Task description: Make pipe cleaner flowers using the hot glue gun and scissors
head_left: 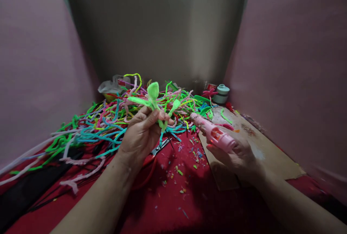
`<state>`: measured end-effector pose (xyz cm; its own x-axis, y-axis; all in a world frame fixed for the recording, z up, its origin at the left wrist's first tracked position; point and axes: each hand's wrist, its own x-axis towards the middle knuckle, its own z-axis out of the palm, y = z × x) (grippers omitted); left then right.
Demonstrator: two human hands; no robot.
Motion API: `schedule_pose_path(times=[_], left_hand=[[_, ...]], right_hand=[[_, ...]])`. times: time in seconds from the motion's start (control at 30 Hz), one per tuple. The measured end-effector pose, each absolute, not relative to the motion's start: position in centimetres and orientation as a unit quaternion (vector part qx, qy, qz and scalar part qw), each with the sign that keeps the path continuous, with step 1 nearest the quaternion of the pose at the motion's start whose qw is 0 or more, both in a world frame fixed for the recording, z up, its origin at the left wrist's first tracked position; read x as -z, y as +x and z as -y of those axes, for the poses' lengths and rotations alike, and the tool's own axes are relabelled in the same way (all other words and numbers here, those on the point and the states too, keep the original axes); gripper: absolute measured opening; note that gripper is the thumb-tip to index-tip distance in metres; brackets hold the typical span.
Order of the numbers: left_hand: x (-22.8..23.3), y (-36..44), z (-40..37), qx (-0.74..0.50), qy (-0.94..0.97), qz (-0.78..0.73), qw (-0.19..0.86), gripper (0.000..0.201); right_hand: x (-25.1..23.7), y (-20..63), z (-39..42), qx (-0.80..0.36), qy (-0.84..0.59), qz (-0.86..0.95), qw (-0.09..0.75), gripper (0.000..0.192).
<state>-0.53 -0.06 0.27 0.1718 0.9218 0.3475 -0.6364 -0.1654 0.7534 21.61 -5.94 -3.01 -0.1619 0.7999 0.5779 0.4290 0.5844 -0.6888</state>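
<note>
My left hand (142,131) pinches a light green pipe-cleaner piece (153,96) bent into leaf-like loops and holds it up over the red cloth. My right hand (238,156) grips a pink glue gun (215,134), its nozzle pointing left toward the green piece, a short gap from it. A big tangle of coloured pipe cleaners (108,122) lies just behind my left hand.
Scissors (159,147) lie on the red cloth (173,198) under my left wrist, among small coloured clippings. A cardboard sheet (271,158) lies at right. A small pale green jar (222,94) and a plastic bag (111,86) sit at the back. Pink walls flank both sides.
</note>
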Motion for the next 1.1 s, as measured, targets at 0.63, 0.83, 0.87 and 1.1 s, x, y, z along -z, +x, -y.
schedule_pose_path(times=[0.63,0.83,0.87,1.1], left_hand=[[-0.5,-0.1,0.4,-0.618,0.431,-0.156,0.639,0.021],[-0.6,-0.1,0.5,-0.615,0.436,-0.154,0.639,0.018],[-0.6,-0.1,0.5,-0.617,0.434,-0.152,0.639,0.019],[-0.4,0.0,0.8,-0.597,0.441,-0.13,0.658,0.017]], right_hand=[[4.7,34.7,8.1,-0.016,-0.685,0.694,0.223,0.039],[4.8,35.8,7.2,-0.002,-0.707,0.694,0.135,0.042],[4.8,36.0,7.0,0.0,-0.706,0.696,0.126,0.041],[3.1,33.2,8.0,0.119,-0.699,0.693,0.129,0.028]])
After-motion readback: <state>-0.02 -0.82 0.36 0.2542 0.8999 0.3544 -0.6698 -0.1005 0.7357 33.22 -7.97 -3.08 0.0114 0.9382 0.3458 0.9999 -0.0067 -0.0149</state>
